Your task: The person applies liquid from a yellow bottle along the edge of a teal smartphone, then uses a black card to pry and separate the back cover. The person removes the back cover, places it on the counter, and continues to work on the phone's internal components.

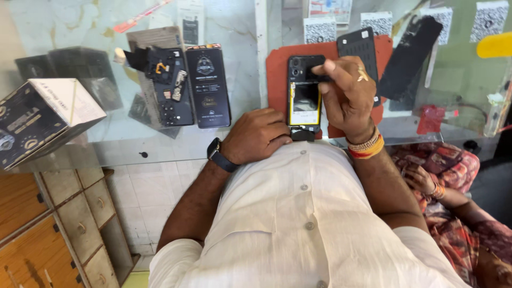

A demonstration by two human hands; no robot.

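Opened smartphone (304, 92), back cover off, lies on red mat (277, 80) at glass counter's (234, 32) near edge. Left hand (256, 136) curled, steadying its lower end. Right hand (346, 96) pinched over the upper part; any tool hidden. Black rectangular package (208, 85) left; black-and-white carton (42, 117) far left; square patterned stickers (319, 29) behind.

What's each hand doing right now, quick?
Left hand: curled shut, gripping the bottom edge of the opened phone.
Right hand: fingers pinched on the phone's upper part; any tool cannot be told.
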